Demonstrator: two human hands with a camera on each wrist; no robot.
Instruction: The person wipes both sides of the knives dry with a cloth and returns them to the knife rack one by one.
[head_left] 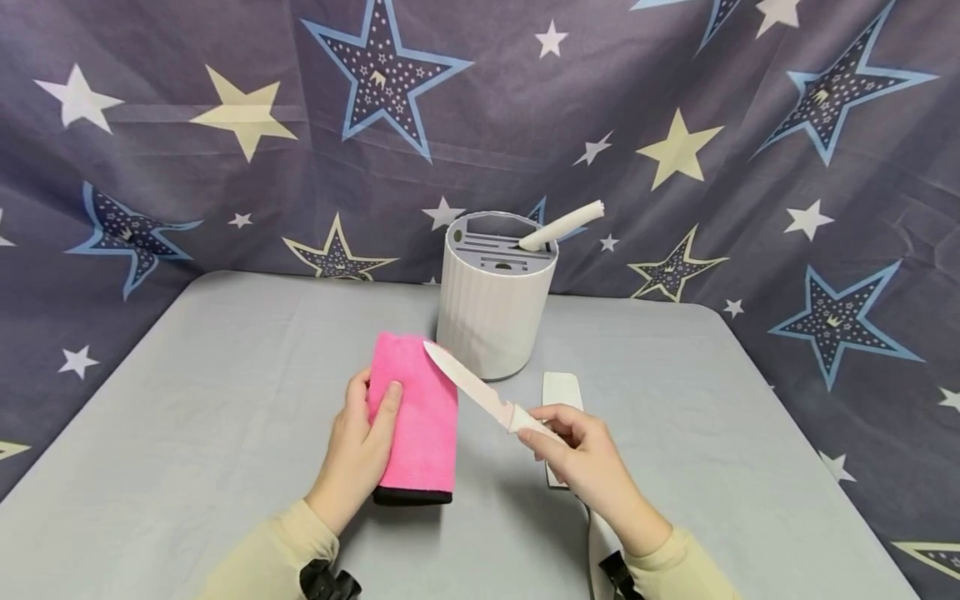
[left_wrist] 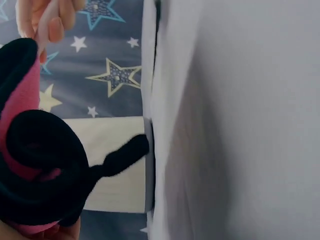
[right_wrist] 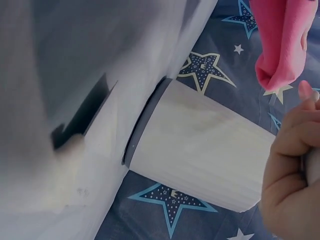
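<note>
My left hand (head_left: 358,446) grips a folded pink cloth (head_left: 422,417) with black edging, holding it above the table. The thumb lies across its front. My right hand (head_left: 588,454) holds a kitchen knife (head_left: 474,385) by its white handle, the pale pinkish blade slanting up to the left. Its tip overlaps the cloth's upper right edge in the head view; whether they touch I cannot tell. In the left wrist view the rolled end of the cloth (left_wrist: 47,145) shows its black border and a black loop. The right wrist view shows the right fingers (right_wrist: 287,165) curled round the handle.
Behind the hands stands a white ribbed knife block (head_left: 491,321) with slots and one white knife handle (head_left: 562,225) sticking out. A flat white cleaver-like thing (head_left: 561,388) lies under the right hand, partly hidden. Starry fabric (head_left: 480,100) hangs behind the grey-covered table (head_left: 225,400).
</note>
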